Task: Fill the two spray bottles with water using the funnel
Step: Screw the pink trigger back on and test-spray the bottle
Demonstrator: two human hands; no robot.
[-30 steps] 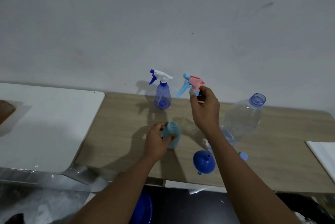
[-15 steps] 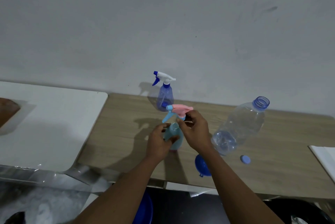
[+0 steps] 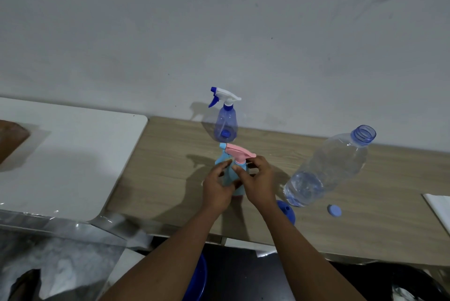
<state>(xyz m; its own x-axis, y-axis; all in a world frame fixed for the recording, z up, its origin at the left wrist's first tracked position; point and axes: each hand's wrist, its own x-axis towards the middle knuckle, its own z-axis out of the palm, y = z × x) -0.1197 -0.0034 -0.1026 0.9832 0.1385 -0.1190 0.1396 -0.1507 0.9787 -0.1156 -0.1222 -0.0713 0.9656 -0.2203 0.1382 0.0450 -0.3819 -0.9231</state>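
between the hands, the pale blue spray bottle (image 3: pixel 227 175) is gripped by the left hand (image 3: pixel 216 189) so its pink trigger head (image 3: pixel 237 152), pinched by the right hand (image 3: pixel 259 182), can be twisted.

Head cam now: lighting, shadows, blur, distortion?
Head view: dim, bluish light; shadows of the blue spray bottle, left hand and right hand fall leftward; water bottle leans outward, likely wide-angle warp; counter edge at lower left is smeared; hands sharp.
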